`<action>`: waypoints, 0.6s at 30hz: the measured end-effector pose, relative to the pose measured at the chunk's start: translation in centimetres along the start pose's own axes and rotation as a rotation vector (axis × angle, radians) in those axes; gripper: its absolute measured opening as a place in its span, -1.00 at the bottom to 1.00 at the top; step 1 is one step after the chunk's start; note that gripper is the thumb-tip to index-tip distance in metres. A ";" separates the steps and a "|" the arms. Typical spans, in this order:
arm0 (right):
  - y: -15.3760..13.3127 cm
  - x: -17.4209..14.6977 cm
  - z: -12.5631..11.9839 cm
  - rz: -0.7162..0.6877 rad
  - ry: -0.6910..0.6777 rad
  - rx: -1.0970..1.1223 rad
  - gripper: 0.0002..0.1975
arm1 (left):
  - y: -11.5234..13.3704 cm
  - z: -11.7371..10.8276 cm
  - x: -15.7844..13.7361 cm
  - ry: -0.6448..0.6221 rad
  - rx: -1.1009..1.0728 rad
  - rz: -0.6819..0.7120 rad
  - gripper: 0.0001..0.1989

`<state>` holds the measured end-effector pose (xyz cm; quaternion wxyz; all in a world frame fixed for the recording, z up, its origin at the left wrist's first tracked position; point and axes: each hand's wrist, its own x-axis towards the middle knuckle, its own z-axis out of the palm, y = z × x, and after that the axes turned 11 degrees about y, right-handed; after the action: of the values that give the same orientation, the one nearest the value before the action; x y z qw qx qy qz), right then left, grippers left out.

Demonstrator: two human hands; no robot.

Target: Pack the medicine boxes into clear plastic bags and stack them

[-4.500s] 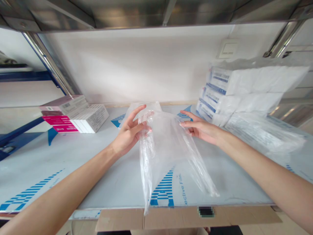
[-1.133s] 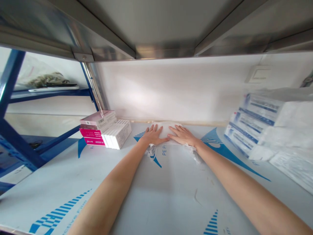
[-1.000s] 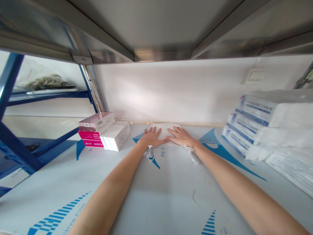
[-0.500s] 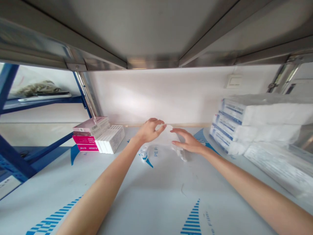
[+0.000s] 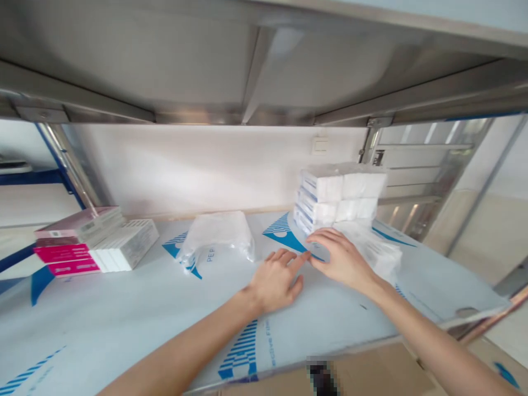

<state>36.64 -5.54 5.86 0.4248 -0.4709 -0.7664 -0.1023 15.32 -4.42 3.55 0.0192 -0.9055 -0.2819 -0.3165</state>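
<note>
My left hand [image 5: 276, 279] hovers low over the film-covered shelf board [image 5: 165, 324], empty, its fingers spread and thumb apart. To its right, my right hand [image 5: 340, 257] is curved open with nothing between thumb and fingers; its fingertips are close to those of my left hand. Behind my right hand lies a low plastic-wrapped white pack [image 5: 381, 247], partly hidden by that hand. Beyond it stands a stack of plastic-wrapped white and blue boxes [image 5: 340, 192]. A white pack in clear plastic [image 5: 220, 228] rests near the back wall, left of both hands.
Pink and white boxes [image 5: 76, 247] stand at the left beside a metal post [image 5: 72, 165]. A metal shelf [image 5: 198, 66] hangs low overhead. A wall switch [image 5: 320, 145] is at the back. Cardboard [image 5: 363, 368] shows below the board's front edge.
Both hands have left the clear-wrapped white pack and moved right and nearer, toward the wrapped stack. The view has swung right, and the white pack stays by the wall.
</note>
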 end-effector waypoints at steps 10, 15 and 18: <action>6.6 -3.0 -7.5 0.677 -0.144 -0.487 -0.24 | 2.4 3.7 1.5 -0.047 -0.011 0.052 -0.65; 4.1 -2.7 -8.9 0.656 -0.101 -0.331 -0.35 | 1.2 0.6 0.5 -0.006 0.002 0.071 -0.54; 1.6 -1.5 -8.5 0.502 -0.229 0.047 -0.34 | -0.1 -2.8 -0.2 -0.006 -0.126 0.076 -0.43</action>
<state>42.98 -10.33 9.61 0.3585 -0.6444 -0.6709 0.0778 13.54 -5.02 5.60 -0.0267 -0.9159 -0.2269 -0.3301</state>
